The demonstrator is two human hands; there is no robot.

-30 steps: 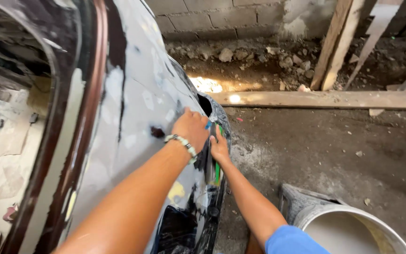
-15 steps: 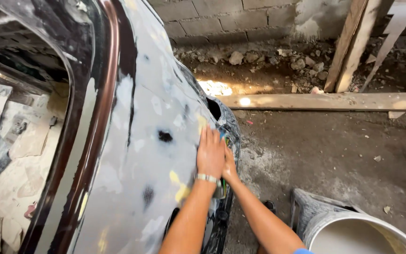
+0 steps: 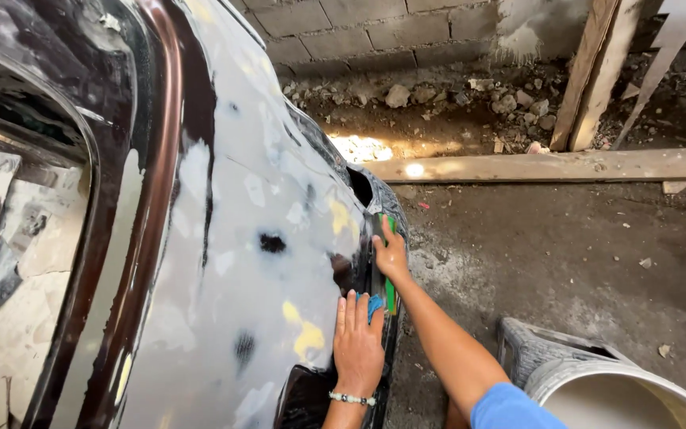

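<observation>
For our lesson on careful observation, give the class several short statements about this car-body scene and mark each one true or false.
1. The left hand lies flat on the sanded car panel. True.
2. A beaded bracelet sits on the left wrist. True.
3. The right hand holds a red hammer. False: it grips a green strip-like tool at the panel's edge.
4. A blue cloth shows beside the left hand's fingers. True.
5. The pale bucket stands on the car panel. False: it stands on the ground at lower right.
6. The wooden beam lies on a tiled floor. False: the ground is bare dirt.
</observation>
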